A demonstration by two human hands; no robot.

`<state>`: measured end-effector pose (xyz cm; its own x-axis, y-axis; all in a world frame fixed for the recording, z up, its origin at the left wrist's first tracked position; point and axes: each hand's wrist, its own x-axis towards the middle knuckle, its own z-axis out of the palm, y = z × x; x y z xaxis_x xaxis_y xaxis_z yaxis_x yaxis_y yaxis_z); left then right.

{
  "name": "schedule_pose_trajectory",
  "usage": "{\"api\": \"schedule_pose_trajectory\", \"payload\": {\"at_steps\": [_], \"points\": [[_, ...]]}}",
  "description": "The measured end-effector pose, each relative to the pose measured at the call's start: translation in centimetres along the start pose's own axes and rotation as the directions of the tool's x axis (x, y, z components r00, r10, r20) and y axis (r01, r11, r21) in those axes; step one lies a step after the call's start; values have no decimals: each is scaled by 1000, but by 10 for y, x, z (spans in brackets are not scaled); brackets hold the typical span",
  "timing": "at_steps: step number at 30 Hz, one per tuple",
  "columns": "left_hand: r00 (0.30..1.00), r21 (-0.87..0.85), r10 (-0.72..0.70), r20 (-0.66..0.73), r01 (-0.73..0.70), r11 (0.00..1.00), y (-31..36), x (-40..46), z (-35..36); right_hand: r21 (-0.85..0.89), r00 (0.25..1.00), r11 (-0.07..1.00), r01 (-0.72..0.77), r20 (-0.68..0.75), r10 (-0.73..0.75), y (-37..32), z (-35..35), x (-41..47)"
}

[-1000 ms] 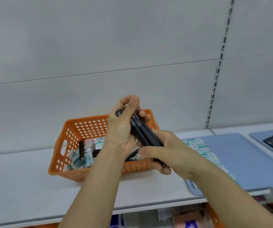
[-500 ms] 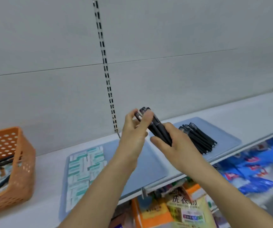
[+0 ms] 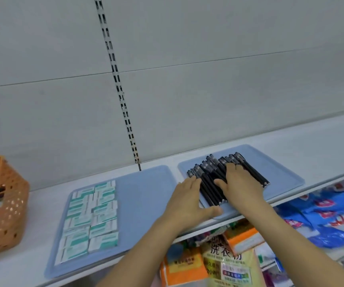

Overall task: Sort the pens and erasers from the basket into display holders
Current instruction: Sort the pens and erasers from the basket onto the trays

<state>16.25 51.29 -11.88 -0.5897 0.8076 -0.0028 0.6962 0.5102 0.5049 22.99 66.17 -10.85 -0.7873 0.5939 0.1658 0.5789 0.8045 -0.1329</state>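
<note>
Right hand (image 3: 242, 184) flat, fingers straight, pressing row of slim black pens (image 3: 210, 183) on smooth blue tray (image 3: 285, 179). Left hand (image 3: 189, 198) spread flat against row's left edge. Eraser packs (image 3: 92, 216), white-green wrappers, on neighbouring tray (image 3: 144, 195). Perforated orange basket (image 3: 3, 206) far left.

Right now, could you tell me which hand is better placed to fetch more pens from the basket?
Left, I'd judge. The left hand sits at the left edge of the pens, nearer the orange basket at far left; the right hand lies flat on them.

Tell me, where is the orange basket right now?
The orange basket sits at the far left edge of the head view, on the white shelf, left of the blue tray holding erasers.
</note>
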Motion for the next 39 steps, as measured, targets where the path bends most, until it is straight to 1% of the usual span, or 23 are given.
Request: {"api": "schedule_pose_trajectory", "payload": {"at_steps": [2, 5, 8, 9, 10, 12, 13, 15, 17, 18, 23, 25, 27, 29, 32, 34, 35, 37, 39], "points": [[1000, -62, -7, -29, 5, 998, 2, -3, -4, -91, 998, 996, 18, -59, -23, 0, 4, -3], [987, -194, -35, -154, 5, 981, 2, -15, -12, -112, 996, 993, 22, -84, -31, 1, 5, -6], [945, -184, -38, -324, -24, 983, -6, -36, -25, -125, 998, 992, 7, -65, -16, -1, 3, -15], [929, -187, -35, -368, -37, 982, -9, -44, -31, -122, 996, 992, 8, -83, -18, -4, 1, -19], [914, -204, -39, -404, -49, 978, -13, -51, -37, -83, 991, 996, 24, -129, -35, -8, -3, -24], [884, -247, -55, -464, -69, 966, -20, -68, -50, 105, 959, 985, 140, -262, -108, -25, -12, -35], [870, -257, -65, -489, -72, 964, -24, -77, -57, 199, 931, 953, 227, -331, -152, -38, -18, -41], [842, -246, -76, -534, -69, 967, -34, -96, -71, 316, 871, 867, 385, -435, -228, -69, -28, -53], [812, -221, -77, -579, -66, 973, -47, -117, -85, 378, 822, 785, 491, -499, -274, -104, -36, -67], [796, -213, -76, -600, -67, 975, -54, -128, -93, 408, 813, 752, 517, -509, -282, -122, -38, -74], [715, -180, -71, -695, -77, 981, -97, -197, -141, 594, 823, 573, 565, -459, -335, -211, -45, -104], [676, -202, -92, -731, -86, 976, -118, -226, -163, 702, 836, 456, 546, -424, -348, -251, -49, -112], [630, -230, -122, -767, -92, 969, -142, -253, -184, 800, 853, 336, 497, -381, -356, -291, -53, -119], [584, -213, -134, -801, -69, 975, -170, -282, -205, 812, 833, 289, 507, -377, -404, -329, -55, -124], [547, -193, -191, -815, 54, 980, -219, -318, -236, 745, 745, 296, 598, -380, -548, -381, -57, -124], [531, -197, -248, -810, 151, 969, -252, -336, -252, 672, 692, 354, 651, -332, -641, -413, -56, -118], [527, -200, -275, -804, 196, 960, -267, -343, -260, 623, 669, 405, 670, -270, -692, -428, -54, -114], [540, -173, -305, -785, 281, 944, -292, -354, -270, 509, 615, 499, 702, -79, -784, -457, -50, -105], [582, -120, -316, -750, 350, 929, -310, -359, -274, 429, 543, 534, 728, 114, -832, -481, -41, -102]]}}
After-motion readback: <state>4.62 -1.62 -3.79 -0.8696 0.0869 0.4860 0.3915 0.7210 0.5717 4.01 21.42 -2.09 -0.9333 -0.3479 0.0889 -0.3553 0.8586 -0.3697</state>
